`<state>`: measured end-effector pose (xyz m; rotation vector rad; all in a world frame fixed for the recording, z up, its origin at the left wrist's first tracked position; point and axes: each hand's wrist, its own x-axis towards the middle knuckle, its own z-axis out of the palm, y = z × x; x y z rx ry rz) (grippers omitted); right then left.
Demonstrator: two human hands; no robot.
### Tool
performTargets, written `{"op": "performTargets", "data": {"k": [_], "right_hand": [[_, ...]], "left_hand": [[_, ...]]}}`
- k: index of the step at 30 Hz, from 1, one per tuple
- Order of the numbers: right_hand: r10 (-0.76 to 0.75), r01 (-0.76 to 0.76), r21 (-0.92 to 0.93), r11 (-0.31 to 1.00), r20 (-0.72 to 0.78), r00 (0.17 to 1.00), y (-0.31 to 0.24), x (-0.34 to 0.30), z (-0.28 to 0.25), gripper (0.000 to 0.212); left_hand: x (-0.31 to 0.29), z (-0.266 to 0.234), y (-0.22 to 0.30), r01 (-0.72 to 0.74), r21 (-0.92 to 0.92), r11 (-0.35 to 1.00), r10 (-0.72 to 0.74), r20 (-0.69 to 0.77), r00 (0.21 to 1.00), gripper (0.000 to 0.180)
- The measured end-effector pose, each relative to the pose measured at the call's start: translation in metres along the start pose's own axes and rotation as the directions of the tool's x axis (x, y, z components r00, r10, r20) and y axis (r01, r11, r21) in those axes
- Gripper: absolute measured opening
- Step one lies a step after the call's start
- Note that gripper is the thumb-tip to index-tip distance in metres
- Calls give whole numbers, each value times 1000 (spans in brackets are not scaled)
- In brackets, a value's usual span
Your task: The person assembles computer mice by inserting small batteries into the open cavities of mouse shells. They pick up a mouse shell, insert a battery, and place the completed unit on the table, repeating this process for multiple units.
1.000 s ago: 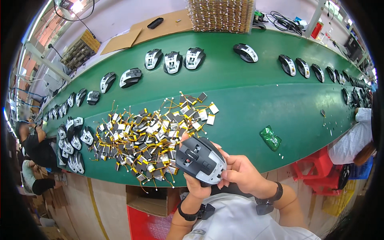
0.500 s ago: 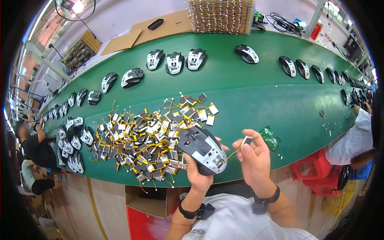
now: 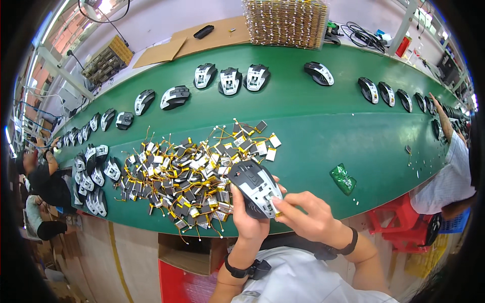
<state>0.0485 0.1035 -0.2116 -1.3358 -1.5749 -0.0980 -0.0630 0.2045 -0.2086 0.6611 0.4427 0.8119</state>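
My left hand (image 3: 248, 221) is wrapped round a black and white computer mouse (image 3: 248, 183), its underside up and tilted over the bench's near edge. My right hand (image 3: 312, 218) is closed in a pinch at the mouse's lower right end, pressing a small battery (image 3: 273, 200) against the recess there. The fingers hide most of that battery and its wire. Left of the mouse lies a loose pile of small silver and black batteries (image 3: 188, 179) with yellow ends and thin wires.
More mice (image 3: 256, 77) stand in a row along the green bench (image 3: 313, 146), and others are heaped (image 3: 90, 174) at the left. A green packet (image 3: 343, 179) lies to the right. A rack of wired parts (image 3: 286, 24) stands at the back. A co-worker's arm (image 3: 443, 118) reaches in at the right.
My right hand has brought the battery left and down onto the mouse, turning its back upward. My left hand still holds the mouse. At the right, a co-worker's arm has stretched toward the row of mice.
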Motion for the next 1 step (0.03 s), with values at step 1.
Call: {"op": "performTargets", "data": {"k": [1], "right_hand": [[-8,8,5,1000,-19,1000,3,-5,2,40]], "left_hand": [[0,-1,0,-2,-2,1000,2,-2,1000,65]]}}
